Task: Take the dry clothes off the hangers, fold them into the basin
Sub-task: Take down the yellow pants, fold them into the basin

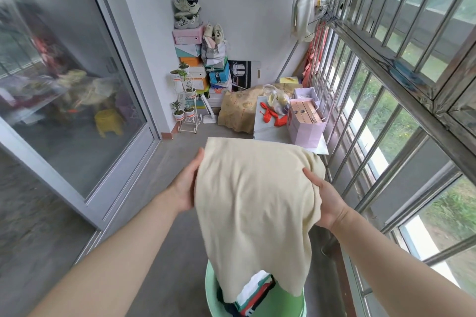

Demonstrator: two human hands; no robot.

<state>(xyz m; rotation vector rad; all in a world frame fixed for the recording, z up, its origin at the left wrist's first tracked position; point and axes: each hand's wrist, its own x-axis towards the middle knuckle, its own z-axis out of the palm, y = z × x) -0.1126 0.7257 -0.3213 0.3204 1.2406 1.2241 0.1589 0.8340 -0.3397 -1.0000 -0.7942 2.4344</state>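
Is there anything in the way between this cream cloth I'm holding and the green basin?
Nothing visible. The left hand and right hand hold the cloth above the basin, its hem hanging over the mouth. Folded clothes lie inside, so it would likely land on them.

Cream garment (255,201) draped above green basin (288,301)

Basin (292,300) cut off at btm, part hidden by garment (252,201)
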